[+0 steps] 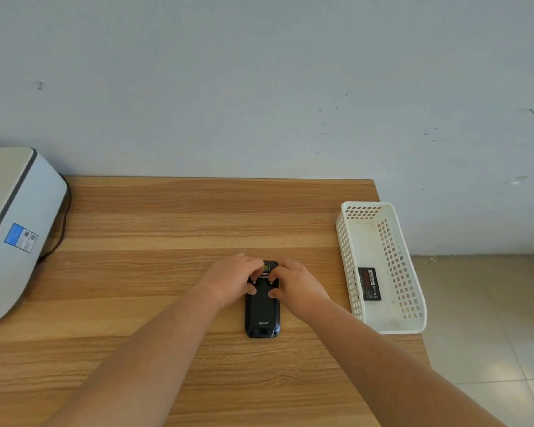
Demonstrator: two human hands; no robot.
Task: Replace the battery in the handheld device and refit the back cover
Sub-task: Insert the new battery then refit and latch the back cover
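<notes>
Both hands working the two latches at the far end of the device's back cover.

Head view: black rugged handheld device (262,309) lies face down mid wood-grain tabletop (167,217), back cover on. Left hand (232,280) and right hand (296,283) each curl fingers onto a small latch knob; thumbs press the cover. Locking or unlocking: cannot tell. A black flat battery (369,284) lies in the white perforated plastic basket (349,266) at right. Next move likely needs both latches turned evenly.
</notes>
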